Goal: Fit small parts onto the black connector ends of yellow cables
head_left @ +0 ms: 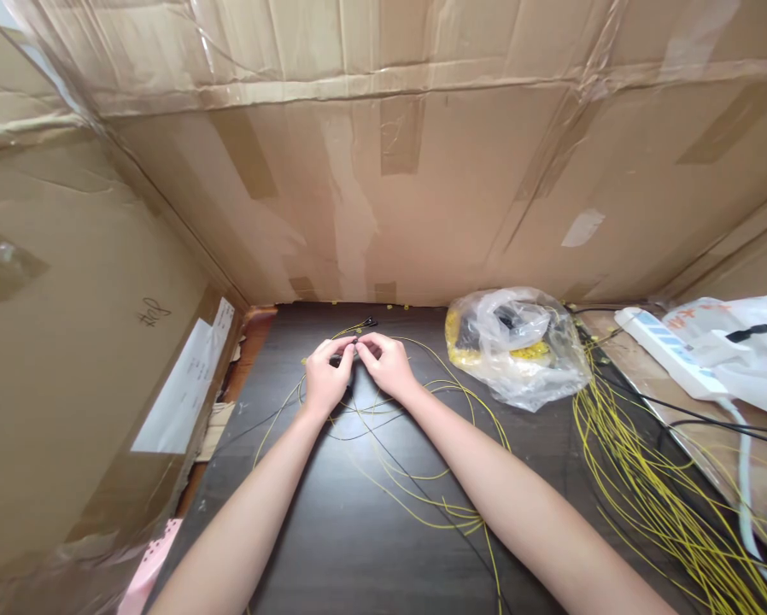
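My left hand and my right hand meet over the far part of the dark table, their fingertips pinched together. Between them is a small black piece, mostly covered by the fingers and too small to name exactly. Just beyond the hands lie black connector ends on yellow wires. Loops of thin yellow wire spread under and around both hands, with a thin black wire running among them toward the near edge.
A clear plastic bag holding yellow and black items sits at the back right. Beside it a thick bundle of yellow wires trails forward. Farther right are a white power strip and black cables. Cardboard walls enclose the back and left.
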Tool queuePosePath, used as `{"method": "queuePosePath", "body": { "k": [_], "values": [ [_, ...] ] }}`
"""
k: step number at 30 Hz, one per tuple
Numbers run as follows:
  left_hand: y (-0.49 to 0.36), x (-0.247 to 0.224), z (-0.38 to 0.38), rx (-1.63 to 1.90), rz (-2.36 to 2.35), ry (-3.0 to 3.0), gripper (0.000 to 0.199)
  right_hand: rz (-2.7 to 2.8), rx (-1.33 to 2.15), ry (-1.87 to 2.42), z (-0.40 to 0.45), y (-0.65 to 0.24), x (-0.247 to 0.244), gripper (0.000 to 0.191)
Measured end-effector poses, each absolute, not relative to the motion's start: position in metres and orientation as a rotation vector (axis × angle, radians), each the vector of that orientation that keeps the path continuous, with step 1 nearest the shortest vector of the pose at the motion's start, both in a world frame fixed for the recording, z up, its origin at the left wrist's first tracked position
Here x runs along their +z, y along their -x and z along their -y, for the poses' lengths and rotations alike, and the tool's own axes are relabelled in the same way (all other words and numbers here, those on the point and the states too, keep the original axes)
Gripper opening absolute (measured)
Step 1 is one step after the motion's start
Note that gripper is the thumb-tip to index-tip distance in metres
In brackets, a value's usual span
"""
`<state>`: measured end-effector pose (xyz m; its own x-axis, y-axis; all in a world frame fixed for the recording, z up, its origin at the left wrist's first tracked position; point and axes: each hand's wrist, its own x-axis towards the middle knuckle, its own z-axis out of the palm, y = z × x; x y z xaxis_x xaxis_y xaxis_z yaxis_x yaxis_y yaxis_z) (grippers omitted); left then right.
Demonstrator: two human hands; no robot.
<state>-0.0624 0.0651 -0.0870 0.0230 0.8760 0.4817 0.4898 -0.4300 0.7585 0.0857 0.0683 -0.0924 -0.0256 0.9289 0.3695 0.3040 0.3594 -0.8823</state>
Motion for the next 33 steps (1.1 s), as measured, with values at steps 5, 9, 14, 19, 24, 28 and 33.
{"method": "queuePosePath", "body": {
  "k": [5,9,14,19,24,28,33],
  "values": [
    [0.062,-0.087,-0.064,1.366,-1.405,-2.005,0.021,1.549,0.759,1.156,-0.070,-0.087,-0.094,0.018],
    [0.062,-0.089,-0.065,1.378,-1.398,-2.016,0.020,1.579,0.727,1.168,-0.067,-0.085,-0.094,0.019],
    [0.059,-0.094,-0.069,1.473,-1.416,-1.860,0.017,1.698,0.372,1.389,-0.072,-0.093,-0.079,0.024],
    [0.058,-0.093,-0.068,1.484,-1.395,-1.881,0.027,2.007,0.130,1.878,-0.108,-0.117,-0.051,0.036],
    [0.057,-0.091,-0.067,1.489,-1.350,-1.980,0.022,2.161,0.142,1.999,-0.140,-0.126,-0.043,0.035],
    [0.055,-0.092,-0.067,1.472,-1.339,-1.989,0.020,2.207,0.155,2.033,-0.150,-0.122,-0.045,0.037],
    [0.055,-0.091,-0.066,1.424,-1.299,-1.995,0.017,2.150,0.196,2.002,-0.152,-0.118,-0.043,0.036]
  ]
}}
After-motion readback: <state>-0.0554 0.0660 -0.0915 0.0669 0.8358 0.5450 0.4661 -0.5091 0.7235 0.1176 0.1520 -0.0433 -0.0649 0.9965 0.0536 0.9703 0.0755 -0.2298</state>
